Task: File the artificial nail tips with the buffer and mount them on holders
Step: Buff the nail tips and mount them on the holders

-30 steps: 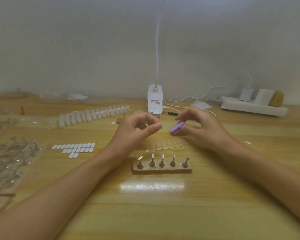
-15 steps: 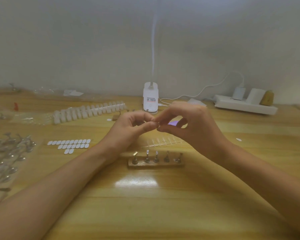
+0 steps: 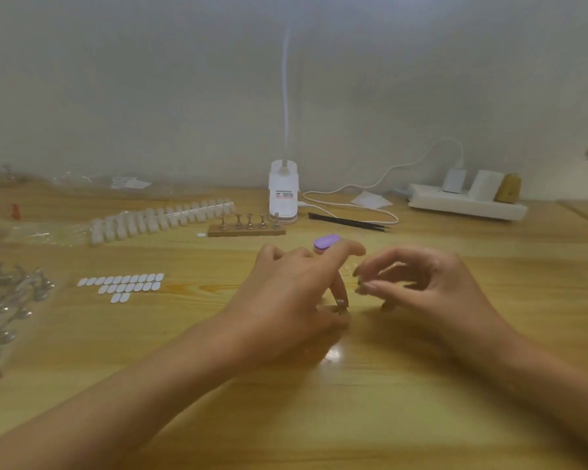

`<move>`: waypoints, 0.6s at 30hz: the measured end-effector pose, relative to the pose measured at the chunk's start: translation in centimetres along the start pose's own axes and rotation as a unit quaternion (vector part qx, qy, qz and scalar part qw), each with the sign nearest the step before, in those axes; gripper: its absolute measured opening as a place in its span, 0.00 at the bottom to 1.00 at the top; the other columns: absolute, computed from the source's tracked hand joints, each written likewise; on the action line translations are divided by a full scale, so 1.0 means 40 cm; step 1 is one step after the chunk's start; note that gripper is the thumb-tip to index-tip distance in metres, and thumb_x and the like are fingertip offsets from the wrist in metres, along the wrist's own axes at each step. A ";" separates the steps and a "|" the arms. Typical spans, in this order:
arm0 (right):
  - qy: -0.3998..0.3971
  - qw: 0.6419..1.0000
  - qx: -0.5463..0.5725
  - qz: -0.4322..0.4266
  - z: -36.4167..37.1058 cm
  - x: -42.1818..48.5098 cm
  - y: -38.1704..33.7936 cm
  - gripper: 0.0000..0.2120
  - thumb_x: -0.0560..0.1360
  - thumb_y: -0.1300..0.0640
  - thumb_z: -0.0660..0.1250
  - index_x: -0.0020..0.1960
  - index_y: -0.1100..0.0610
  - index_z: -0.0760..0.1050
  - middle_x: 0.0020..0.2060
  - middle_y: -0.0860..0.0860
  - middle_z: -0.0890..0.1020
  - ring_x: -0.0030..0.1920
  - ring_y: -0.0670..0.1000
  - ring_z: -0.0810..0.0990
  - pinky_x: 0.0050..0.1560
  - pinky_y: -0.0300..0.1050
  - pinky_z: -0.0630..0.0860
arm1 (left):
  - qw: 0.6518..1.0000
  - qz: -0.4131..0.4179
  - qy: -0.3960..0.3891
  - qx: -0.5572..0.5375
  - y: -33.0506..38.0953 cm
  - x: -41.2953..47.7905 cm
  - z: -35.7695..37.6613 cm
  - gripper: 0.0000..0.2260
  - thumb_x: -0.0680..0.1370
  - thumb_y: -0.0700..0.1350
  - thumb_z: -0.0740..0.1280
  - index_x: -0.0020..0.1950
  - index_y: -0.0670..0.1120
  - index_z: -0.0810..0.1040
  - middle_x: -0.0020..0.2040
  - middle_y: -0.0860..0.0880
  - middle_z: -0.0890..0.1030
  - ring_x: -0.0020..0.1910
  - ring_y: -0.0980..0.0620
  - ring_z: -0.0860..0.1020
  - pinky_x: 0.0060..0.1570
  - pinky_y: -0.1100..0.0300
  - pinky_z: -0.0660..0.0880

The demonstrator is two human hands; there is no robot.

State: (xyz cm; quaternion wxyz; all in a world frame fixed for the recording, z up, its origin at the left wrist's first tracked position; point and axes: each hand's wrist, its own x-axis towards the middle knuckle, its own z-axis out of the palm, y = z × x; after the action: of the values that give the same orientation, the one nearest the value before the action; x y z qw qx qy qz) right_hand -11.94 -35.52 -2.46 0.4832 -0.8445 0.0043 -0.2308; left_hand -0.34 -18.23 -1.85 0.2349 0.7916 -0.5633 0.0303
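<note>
My left hand (image 3: pixel 296 293) reaches down to the table, its thumb and middle finger pinching a small metal holder (image 3: pixel 339 306) that is mostly hidden beneath it. My right hand (image 3: pixel 421 286) hovers just to the right with fingers curled; thumb and forefinger pinch a tiny clear nail tip (image 3: pixel 362 287) close to the left fingertips. The purple buffer (image 3: pixel 326 241) lies on the table behind my left hand, held by neither hand. A faint strip of clear nail tips (image 3: pixel 348 268) lies between the hands.
A second wooden base with several metal holders (image 3: pixel 246 228) stands by the white lamp base (image 3: pixel 283 195). White nail tips in a long row (image 3: pixel 160 220), adhesive tabs (image 3: pixel 123 286), bagged holders (image 3: pixel 7 300), black tweezers (image 3: pixel 348 221) and a power strip (image 3: pixel 465 205) are also there.
My right hand has let go of the purple buffer, which now lies on the table. Both hands have dropped toward the table, and the near holder base is now covered.
</note>
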 end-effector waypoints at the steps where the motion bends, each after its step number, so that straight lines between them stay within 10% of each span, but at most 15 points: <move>1: -0.008 1.000 0.011 0.008 0.002 -0.011 0.005 0.04 0.70 0.59 0.75 0.44 0.52 0.83 0.44 0.48 0.86 0.44 0.50 0.87 0.39 0.42 0.82 | 1.000 -0.002 0.018 -0.004 0.001 -0.001 0.006 0.29 0.74 0.55 0.71 0.68 0.66 0.58 0.50 0.65 0.79 0.56 0.65 0.70 0.59 0.58 0.57; 18: -0.051 0.997 -0.055 -0.003 0.030 -0.027 -0.007 0.07 0.73 0.63 0.75 0.45 0.52 0.83 0.42 0.45 0.86 0.47 0.46 0.86 0.41 0.42 0.80 | 0.993 -0.071 0.089 -0.034 0.006 -0.009 0.020 0.31 0.70 0.58 0.74 0.67 0.68 0.60 0.40 0.63 0.79 0.53 0.65 0.65 0.56 0.61 0.57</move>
State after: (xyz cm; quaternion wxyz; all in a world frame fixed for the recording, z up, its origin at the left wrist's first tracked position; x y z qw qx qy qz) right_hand -12.47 -34.14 -3.17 0.4350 -0.8805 -0.0099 -0.1881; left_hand -0.88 -18.31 -2.59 0.3126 0.8152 -0.4832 0.0649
